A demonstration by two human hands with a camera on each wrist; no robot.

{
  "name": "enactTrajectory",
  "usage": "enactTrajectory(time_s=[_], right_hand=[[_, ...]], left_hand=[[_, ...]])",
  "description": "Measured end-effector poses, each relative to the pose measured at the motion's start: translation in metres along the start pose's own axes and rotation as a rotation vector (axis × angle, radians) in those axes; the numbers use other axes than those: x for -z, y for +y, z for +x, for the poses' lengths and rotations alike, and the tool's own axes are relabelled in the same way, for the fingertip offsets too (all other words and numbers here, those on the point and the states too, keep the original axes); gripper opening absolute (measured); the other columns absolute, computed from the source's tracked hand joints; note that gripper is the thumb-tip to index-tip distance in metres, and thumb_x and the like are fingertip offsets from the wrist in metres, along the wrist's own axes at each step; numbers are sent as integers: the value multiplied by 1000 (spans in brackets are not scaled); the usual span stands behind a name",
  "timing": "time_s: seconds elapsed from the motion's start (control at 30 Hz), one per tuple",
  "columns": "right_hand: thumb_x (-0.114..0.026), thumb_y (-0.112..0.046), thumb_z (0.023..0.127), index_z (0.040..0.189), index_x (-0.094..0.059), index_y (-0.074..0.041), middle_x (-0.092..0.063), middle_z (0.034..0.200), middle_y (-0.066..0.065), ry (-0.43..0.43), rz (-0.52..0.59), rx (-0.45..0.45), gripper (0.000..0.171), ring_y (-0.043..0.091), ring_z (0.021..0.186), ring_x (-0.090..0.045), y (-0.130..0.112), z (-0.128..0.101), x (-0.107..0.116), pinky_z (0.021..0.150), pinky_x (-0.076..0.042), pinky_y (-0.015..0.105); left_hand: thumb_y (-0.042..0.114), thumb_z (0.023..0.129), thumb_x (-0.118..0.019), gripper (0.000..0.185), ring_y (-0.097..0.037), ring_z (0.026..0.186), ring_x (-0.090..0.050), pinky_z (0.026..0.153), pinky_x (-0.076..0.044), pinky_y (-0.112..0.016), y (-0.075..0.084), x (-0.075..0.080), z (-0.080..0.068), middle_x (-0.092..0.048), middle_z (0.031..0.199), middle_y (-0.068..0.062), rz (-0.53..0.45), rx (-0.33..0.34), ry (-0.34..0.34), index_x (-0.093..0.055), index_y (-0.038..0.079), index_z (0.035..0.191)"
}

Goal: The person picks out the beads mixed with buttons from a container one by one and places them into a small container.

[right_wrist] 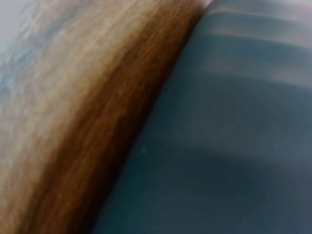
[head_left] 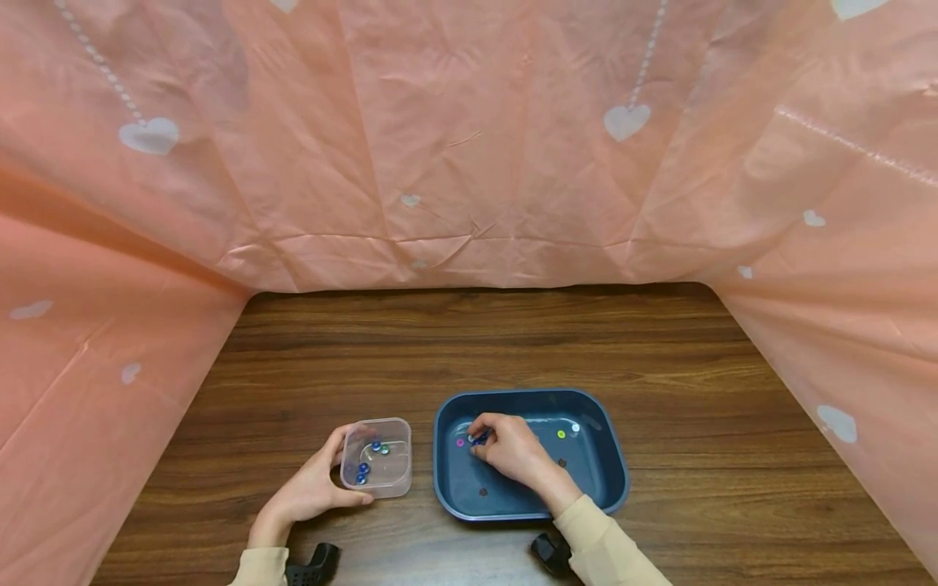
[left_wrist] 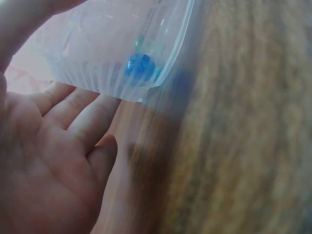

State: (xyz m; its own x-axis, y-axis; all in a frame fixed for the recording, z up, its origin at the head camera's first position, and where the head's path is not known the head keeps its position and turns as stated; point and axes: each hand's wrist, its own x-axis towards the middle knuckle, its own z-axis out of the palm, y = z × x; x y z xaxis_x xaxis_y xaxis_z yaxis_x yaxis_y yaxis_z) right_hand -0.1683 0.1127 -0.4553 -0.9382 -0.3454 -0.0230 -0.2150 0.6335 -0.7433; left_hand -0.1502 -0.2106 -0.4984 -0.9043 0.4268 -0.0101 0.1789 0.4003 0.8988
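My left hand (head_left: 311, 484) grips a small clear plastic box (head_left: 399, 480) on the table, thumb along its near side and fingers round its far left corner. Several glass beads lie inside, among them a blue bead (head_left: 364, 468) and a green bead (head_left: 385, 449). In the left wrist view a blue bead (left_wrist: 140, 67) shows through the box wall. Over the left half of a blue tray (head_left: 458, 500), my right hand (head_left: 513, 448) pinches at a dark blue bead (head_left: 481, 438) with thumb and fingers. The right wrist view shows only the tray's outer wall (right_wrist: 229, 126).
Also in the tray lie a pink piece (head_left: 460, 443), a yellow-green piece (head_left: 561, 435), a white piece (head_left: 576, 427) and small brown pieces (head_left: 483, 491). Pink cloth (head_left: 469, 163) with hearts encloses the wooden table (head_left: 352, 350) at the back and sides.
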Motion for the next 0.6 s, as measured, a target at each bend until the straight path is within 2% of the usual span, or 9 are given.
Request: enactTrajectory(time_s=[0.2,0.37,0.6], right_hand=[[-73,0,82,98,-71,-3,-65,80,2,5,-21,5,16,8,59,-49,1,1,-1,53,-39,24],[-71,4,81,97,-71,-3,-68,85,6,8,-32,16,17,7,60,-49,3,1,-2,55,-41,24],[-69,6,80,96,-71,-3,-67,86,7,2,-52,12,18,8,61,-49,4,1,-3,56,-41,24]], left_hand=[[23,70,-90,93,-35,126,-51,96,-39,-30,0,0,0,-48,144,-14,12,31,7,-35,16,144],[25,70,-89,93,-36,126,-51,96,-39,-37,0,0,0,-48,144,-15,30,30,-2,-34,15,145],[24,69,-90,94,-34,126,-51,97,-39,-29,-2,-1,1,-48,145,-12,14,30,4,-35,16,144]])
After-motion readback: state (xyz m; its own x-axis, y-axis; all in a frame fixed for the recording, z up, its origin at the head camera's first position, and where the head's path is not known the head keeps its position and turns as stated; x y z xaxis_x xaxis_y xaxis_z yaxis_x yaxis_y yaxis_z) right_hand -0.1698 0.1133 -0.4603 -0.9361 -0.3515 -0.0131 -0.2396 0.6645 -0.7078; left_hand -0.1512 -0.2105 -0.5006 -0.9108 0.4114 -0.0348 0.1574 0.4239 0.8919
